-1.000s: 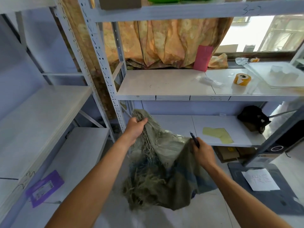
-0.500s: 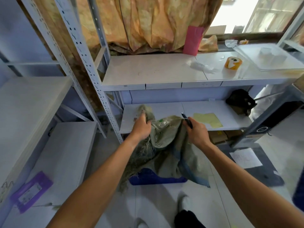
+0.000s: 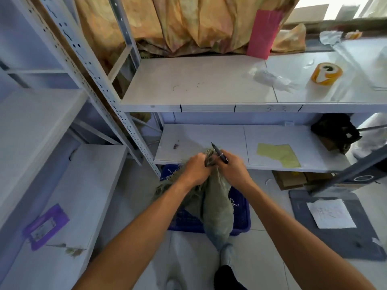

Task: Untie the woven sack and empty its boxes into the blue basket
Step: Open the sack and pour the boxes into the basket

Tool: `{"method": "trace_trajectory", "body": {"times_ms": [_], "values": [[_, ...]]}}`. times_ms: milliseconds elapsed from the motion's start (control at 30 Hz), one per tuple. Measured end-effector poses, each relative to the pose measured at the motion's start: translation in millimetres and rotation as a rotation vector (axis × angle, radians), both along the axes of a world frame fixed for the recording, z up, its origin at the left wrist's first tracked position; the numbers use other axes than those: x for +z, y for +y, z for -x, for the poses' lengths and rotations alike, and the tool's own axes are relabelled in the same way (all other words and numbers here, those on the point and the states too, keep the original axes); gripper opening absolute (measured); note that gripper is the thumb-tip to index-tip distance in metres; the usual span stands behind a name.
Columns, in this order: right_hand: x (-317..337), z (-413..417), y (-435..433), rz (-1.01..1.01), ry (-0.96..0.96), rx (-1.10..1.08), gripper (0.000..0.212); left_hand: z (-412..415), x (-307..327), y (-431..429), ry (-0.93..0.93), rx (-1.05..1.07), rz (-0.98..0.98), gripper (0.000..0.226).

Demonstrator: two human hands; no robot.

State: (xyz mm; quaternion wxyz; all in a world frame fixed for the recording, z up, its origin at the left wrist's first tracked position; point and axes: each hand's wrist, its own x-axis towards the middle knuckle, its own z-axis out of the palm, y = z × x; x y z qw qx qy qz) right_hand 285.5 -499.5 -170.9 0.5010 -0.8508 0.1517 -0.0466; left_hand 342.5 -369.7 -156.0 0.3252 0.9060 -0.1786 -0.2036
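A limp grey-green woven sack (image 3: pixel 217 208) hangs from both my hands above the blue basket (image 3: pixel 240 216) on the floor. My left hand (image 3: pixel 195 169) and my right hand (image 3: pixel 232 169) are closed side by side on the sack's bunched top edge. My right hand also holds a black pen (image 3: pixel 218 152) that points up and away. Frayed threads of the sack trail over the basket's left side. The sack covers most of the basket, so I see no boxes inside.
White metal shelving stands ahead and to the left. The low shelf holds yellow paper (image 3: pixel 278 154) and a black object (image 3: pixel 335 130). A tape roll (image 3: pixel 325 73) and a pink sheet (image 3: pixel 262 33) sit higher. A grey mat (image 3: pixel 335 229) with paper lies at right.
My hands have come together and gathered the sack's top into one bunch. The sack hangs narrower and lower over the basket. The view has tilted down toward the floor.
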Motion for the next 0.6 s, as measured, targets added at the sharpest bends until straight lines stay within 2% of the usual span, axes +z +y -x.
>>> {"method": "trace_trajectory", "body": {"times_ms": [133, 267, 333, 400, 500, 600], "values": [[-30.8, 10.0, -10.7, 0.146, 0.078, -0.08, 0.031, -19.4, -6.4, -9.2, -0.005, 0.164, 0.023, 0.027], [-84.1, 44.9, 0.5, 0.291, 0.461, 0.052, 0.056, -38.8, -20.7, -11.8, 0.042, 0.226, 0.035, 0.025], [-103.1, 57.9, 8.4, 0.33, 0.564, 0.055, 0.068, -46.1, -25.5, -13.2, 0.09, 0.25, 0.08, 0.028], [-113.6, 62.2, 13.2, 0.351, 0.597, -0.004, 0.073, -52.1, -26.3, -14.1, 0.189, 0.313, 0.175, 0.028], [-118.3, 56.9, 15.1, 0.367, 0.606, -0.074, 0.086, -58.4, -21.9, -12.8, 0.412, 0.421, 0.359, 0.015], [-119.5, 43.2, 11.2, 0.358, 0.603, -0.123, 0.11, -66.9, -17.1, -9.3, 0.537, 0.397, 0.451, 0.024]]}}
